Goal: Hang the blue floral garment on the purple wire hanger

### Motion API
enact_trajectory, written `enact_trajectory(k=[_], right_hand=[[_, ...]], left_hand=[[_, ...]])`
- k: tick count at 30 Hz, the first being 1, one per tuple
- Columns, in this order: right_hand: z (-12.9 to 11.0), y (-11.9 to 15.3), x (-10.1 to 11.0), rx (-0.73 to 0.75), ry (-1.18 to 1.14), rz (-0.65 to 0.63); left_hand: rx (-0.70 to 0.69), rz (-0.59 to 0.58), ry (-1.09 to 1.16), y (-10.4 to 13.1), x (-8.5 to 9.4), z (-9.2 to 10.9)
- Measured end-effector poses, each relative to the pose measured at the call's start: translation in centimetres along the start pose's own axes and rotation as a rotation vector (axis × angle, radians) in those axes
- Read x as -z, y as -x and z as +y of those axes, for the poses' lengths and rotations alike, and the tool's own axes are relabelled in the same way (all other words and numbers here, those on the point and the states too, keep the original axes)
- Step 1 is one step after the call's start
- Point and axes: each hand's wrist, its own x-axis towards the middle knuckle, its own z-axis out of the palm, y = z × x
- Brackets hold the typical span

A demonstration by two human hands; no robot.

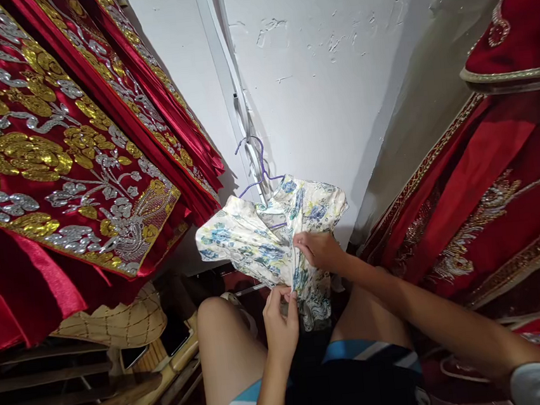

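In front of me a white short-sleeved blouse (254,236) with blue and yellow flowers hangs on a purple wire hanger (262,158). Its neck is open and the hanger's bar shows inside. My right hand (320,250) is closed, pinching the front edge of the blouse at chest height. Lower down, my left hand (281,316) pinches the same front edge between thumb and fingers. Between the two hands the edge runs nearly straight. Any button or fastener there is too small to make out.
Red garments with gold and silver sequins (27,156) hang at the left, and more red embroidered clothes (468,228) at the right. Behind the blouse stand a white wall (326,95) and a metal strip (219,48). Wooden furniture (140,393) is at lower left.
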Motion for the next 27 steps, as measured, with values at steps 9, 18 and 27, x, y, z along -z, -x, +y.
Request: enact_trajectory(k=[9,18,27], right_hand=[[0.1,-10.1,4.9,-0.103,0.134,0.186],[-2.5,-8.5,4.6,-0.014,0.091,0.178],[-1.3,-9.1,5.0,0.138,0.124,0.139]], left_hand=[[-0.096,-0.101,-0.087,0.0,0.5,-1.2],[-0.346,0.055,-0.081,-11.2,5.9,6.2],[-0.434,0.036,-0.207,-18.2,5.3,10.9]])
